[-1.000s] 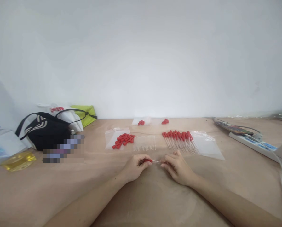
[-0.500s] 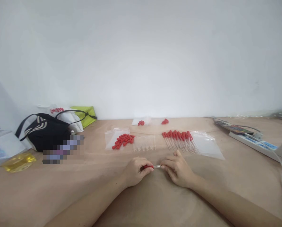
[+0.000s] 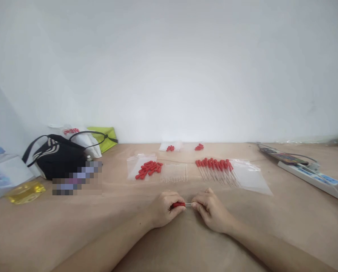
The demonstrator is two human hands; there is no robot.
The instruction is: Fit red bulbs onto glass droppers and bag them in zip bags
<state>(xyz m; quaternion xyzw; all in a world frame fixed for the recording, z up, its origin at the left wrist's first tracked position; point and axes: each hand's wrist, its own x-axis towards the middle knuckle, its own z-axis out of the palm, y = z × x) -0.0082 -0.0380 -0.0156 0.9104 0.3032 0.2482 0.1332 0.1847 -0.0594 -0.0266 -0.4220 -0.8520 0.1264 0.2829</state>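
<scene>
fingers of my left hand grip a red bulb; my right hand pinches its clear tube, apparently for alignment.

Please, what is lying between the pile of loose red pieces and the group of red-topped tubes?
The head view shows a row of clear tubes, then bare table.

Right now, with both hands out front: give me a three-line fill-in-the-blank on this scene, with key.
The left hand grips a bulb coloured ____.
The thin clear tube runs from the bulb to the ____ hand.
The dark striped bag lies on the person's ____ side.
Missing words: red; right; left
</scene>
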